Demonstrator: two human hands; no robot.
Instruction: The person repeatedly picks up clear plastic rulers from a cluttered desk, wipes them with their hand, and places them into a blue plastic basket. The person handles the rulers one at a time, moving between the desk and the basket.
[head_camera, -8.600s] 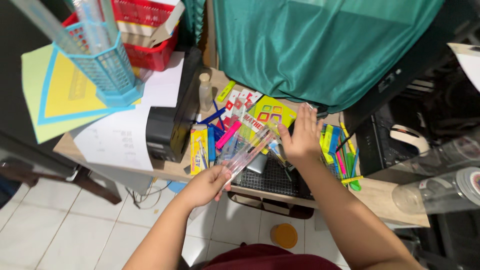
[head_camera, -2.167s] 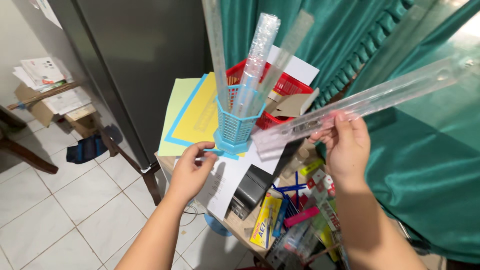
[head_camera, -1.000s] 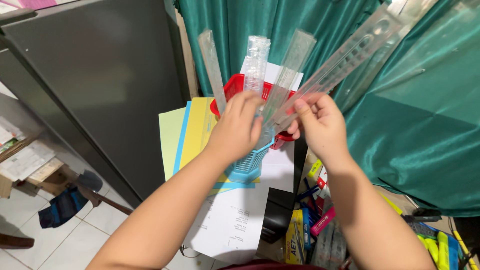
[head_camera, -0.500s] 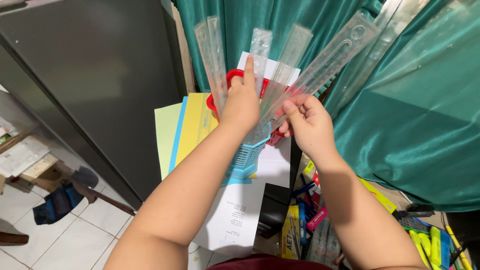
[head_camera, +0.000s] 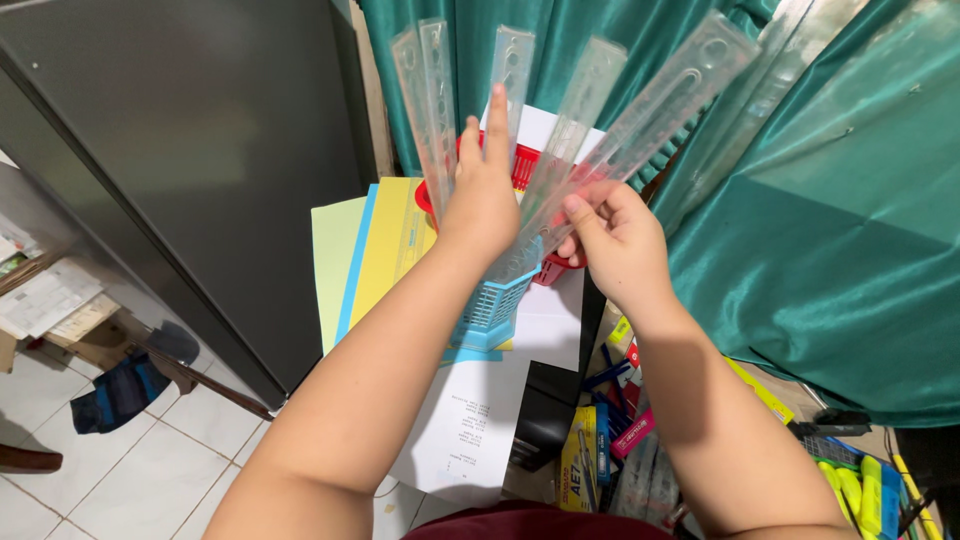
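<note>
Yellow and green paper sheets (head_camera: 375, 260) lie at the left, and beside them the left hand (head_camera: 485, 200) reaches among clear rulers (head_camera: 432, 110) standing upright in the blue mesh holder (head_camera: 495, 300), fingers extended and spread rather than clasped. Just right of it, the right hand (head_camera: 615, 240) pinches one long clear ruler (head_camera: 655, 120) near its lower end; that ruler slants up and rightward above the grip, against the green curtain (head_camera: 820, 230).

Viewpoint: one head-worn camera, looking down and forward along the person's own forearms.
Nearness: close; left hand (head_camera: 482, 205) and right hand (head_camera: 618, 240) fill the centre.
Beyond the fingertips: green curtain (head_camera: 830, 230).
Below the fingers: blue basket (head_camera: 492, 305), floor tiles (head_camera: 150, 470).
Shared views: single view only.
</note>
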